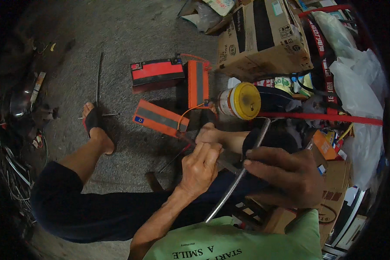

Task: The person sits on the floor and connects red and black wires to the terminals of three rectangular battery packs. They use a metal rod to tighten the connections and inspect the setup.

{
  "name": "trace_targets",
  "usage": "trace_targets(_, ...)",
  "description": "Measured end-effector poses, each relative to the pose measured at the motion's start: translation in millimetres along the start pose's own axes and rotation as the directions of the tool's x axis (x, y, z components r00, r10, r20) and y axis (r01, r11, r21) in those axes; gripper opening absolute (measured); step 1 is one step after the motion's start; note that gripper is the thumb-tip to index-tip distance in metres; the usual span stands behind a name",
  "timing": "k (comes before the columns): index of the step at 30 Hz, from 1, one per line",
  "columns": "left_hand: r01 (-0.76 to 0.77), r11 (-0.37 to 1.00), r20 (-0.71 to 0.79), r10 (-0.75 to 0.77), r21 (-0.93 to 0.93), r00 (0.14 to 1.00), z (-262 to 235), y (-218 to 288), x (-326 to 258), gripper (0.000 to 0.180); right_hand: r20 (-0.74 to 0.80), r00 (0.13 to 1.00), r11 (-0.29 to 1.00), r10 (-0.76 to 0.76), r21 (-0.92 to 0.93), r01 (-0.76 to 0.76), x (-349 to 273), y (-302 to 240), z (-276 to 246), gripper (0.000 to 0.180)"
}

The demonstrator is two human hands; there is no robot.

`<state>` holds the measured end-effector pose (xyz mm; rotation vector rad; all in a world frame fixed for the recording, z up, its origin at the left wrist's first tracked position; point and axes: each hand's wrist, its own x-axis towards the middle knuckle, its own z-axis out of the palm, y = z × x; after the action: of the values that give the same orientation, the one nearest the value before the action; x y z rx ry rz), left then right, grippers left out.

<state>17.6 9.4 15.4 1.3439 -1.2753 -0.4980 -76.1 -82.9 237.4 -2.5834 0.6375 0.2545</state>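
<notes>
My left hand (199, 168) is closed in a fist around the stem of a T-handle wrench (228, 196), in front of my lap. The silver crossbar slants from lower left to upper right. At the crossbar, my right hand (290, 175) has its fingers stretched out, the tips touching or very near the bar; slight blur hides the exact contact. Beyond the left fist lies an orange battery-like block (159, 118) with a grey band and an orange wire. A second orange block (198, 84) stands behind it, beside a black battery (157, 73) with a red top.
A yellow-lidded tub (247, 101) stands right of the blocks, near a red bar (320, 117). A large cardboard box (264, 39) and plastic bags (355, 82) crowd the right. Another T-shaped metal tool (99, 82) lies by my left foot. Cables (16, 173) pile up at far left.
</notes>
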Motion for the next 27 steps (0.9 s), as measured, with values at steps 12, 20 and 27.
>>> trace_targets(12, -0.026, 0.993, 0.061, 0.019, 0.112, 0.998, 10, 24, 20, 0.028, -0.089, 0.996, 0.990, 0.009, -0.139, -0.022, -17, 17, 9, 0.040)
trace_targets(20, 0.011, 0.995, 0.148, -0.026, 0.097, 0.989, 7, 10, 10, 0.024, -0.142, 0.969, 0.978, 0.203, 0.071, -0.195, -34, 28, 9, 0.034)
trace_targets(27, 0.141, 0.985, 0.026, -0.145, 0.101, 0.989, 9, -14, 4, 0.022, -0.397, 0.806, 0.895, 0.439, 0.110, -0.433, -49, 22, 6, 0.016)
